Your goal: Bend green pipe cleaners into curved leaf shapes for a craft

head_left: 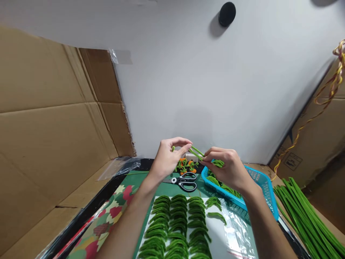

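Observation:
A bent light-green pipe cleaner [197, 151] stretches between my two hands above the table. My left hand [172, 154] pinches one end of it between thumb and fingertips, and a short green tip pokes out by the palm. With closed fingers my right hand [223, 165] grips the other end. Below them lie black-handled scissors [185, 181] on a green mat. Small orange and green pieces [185, 166] are heaped just behind the scissors. Curved green fuzzy pieces [176, 226] lie in rows on a white sheet nearer me.
To the right stands a blue plastic basket [265, 183] holding more curved green pieces. Beyond it lies a bundle of long green pipe cleaners [309, 216]. Cardboard [54, 108] walls the left side. Clear plastic bags [239, 230] lie beside the sheet. A yellow-red twisted cord [296, 135] hangs at right.

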Action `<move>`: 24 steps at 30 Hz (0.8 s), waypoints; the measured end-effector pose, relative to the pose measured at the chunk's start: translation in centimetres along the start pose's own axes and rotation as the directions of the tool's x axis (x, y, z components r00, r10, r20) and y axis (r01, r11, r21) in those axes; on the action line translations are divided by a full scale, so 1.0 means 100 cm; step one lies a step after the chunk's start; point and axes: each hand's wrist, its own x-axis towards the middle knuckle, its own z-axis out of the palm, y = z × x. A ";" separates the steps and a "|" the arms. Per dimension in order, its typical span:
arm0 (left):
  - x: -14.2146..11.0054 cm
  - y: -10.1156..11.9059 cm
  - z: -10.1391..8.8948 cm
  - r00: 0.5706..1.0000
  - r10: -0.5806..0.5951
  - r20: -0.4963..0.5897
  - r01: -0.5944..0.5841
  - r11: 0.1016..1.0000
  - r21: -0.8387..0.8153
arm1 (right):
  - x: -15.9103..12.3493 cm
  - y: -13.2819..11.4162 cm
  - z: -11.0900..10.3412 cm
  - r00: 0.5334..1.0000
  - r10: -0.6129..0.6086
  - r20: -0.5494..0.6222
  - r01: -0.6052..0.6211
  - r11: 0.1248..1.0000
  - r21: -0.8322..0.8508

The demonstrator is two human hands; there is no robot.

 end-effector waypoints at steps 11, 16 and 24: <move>-0.006 0.001 0.010 1.000 0.023 -0.014 -0.024 1.000 -0.007 | -0.001 0.000 -0.006 0.999 -0.010 -0.033 0.002 0.974 -0.228; -0.002 0.002 0.008 0.990 0.029 -0.140 -0.017 0.997 0.081 | 0.000 -0.003 -0.007 0.998 -0.030 -0.049 0.019 0.975 -0.222; 0.002 0.002 0.002 0.995 -0.104 -0.010 0.100 0.980 -0.174 | 0.001 -0.004 -0.007 0.993 -0.099 -0.067 0.083 0.975 -0.208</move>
